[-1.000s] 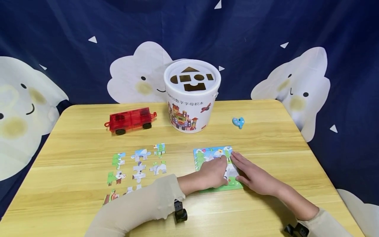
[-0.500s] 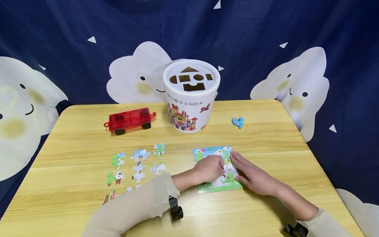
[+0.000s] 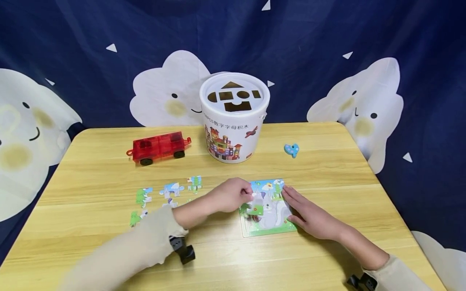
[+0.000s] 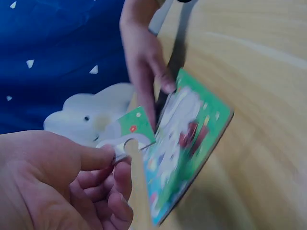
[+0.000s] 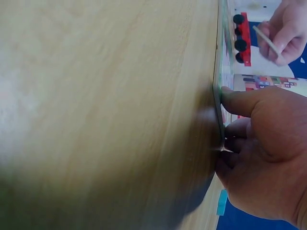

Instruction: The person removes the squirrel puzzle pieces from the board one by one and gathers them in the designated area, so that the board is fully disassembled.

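Observation:
Between thumb and fingers my left hand pinches a puzzle piece, green and grey with a small red flower. It holds the piece raised over the left part of the puzzle board, which shows a grey animal and a green border. Along the board's right edge rests my right hand, fingers mostly straight and thumb touching the rim. Loose puzzle pieces lie to the left; my left sleeve covers some of them.
A white bucket with shaped holes in its lid stands at the back. Left of it is a red toy wagon. A small blue toy lies to the bucket's right. Behind the table hangs a dark blue cloth.
My left hand has lifted the puzzle piece from the middle of the board and carried it left. The right hand stays at the board's right edge.

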Motion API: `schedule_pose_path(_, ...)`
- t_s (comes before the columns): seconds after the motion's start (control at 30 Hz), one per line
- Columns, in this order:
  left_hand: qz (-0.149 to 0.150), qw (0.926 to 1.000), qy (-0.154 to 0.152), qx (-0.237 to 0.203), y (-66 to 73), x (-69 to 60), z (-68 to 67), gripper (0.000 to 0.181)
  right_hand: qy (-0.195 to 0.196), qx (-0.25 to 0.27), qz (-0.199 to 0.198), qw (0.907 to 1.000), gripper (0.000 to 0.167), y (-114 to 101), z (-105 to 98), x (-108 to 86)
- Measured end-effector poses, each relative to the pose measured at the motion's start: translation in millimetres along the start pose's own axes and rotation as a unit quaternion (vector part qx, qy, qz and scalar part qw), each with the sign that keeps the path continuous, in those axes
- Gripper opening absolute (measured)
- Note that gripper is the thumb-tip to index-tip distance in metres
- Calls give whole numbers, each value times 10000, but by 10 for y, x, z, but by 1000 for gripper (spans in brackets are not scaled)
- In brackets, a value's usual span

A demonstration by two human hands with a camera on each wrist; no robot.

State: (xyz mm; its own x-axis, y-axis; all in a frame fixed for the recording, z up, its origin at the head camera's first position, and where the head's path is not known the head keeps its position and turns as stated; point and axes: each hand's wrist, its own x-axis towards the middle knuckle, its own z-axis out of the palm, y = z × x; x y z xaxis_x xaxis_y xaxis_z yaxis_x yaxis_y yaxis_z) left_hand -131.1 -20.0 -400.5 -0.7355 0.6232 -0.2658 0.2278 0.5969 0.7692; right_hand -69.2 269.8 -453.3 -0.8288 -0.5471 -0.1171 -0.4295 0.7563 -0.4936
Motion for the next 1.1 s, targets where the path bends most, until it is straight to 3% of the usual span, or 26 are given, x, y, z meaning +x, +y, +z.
schedule_pose_path(0.27, -44, 9999, -4, -158, -263, -372, -395, 5, 4, -72, 6, 10000, 68, -4, 3, 1)
schedule_pose_path(0.47, -18, 9998, -95, -168, -473, -639, -526, 3, -16, -80, 16, 10000, 68, -2, 0, 10)
schedule_pose_path(0.73, -42, 9997, -235, -29, -676, -901, -532, 5, -20, -131, 22, 9999, 68, 12, 13, 10)
schedule_pose_path(0.93, -151, 9994, -266, -146, -802, -1015, -467, 8, -18, -132, 13, 9999, 68, 11, 23, 7)
schedule_pose_path(1.1, -259, 9994, -224, 40, -880, -1072, -389, 11, 53, -28, -53, 10000, 68, 12, 20, 6)
